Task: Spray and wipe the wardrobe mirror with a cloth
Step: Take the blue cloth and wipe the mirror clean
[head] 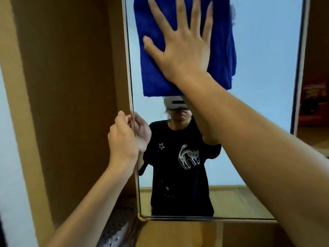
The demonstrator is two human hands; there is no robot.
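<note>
**Blue cloth pressed flat on the wardrobe mirror**

Blue microfibre fills the upper middle of the frame, but nearest the camera are two bare forearms reaching up from the lower edge. The left hand, at centre left, has its fingers curled round the left edge of the mirror door and grips it there; its reflection meets it in the glass. The right arm crosses from the lower right to the upper middle, where the right hand lies with fingers straight and spread, palm flat against the blue cloth and pressing it onto the mirror. The cloth hangs folded, its lower hem just above the reflected headset.

The glass shows a person in a black T-shirt with a white cat print, pale wall behind. Brown wardrobe panels frame the mirror at left and below. At the far right edge, a shelf carries a red and orange box.
</note>
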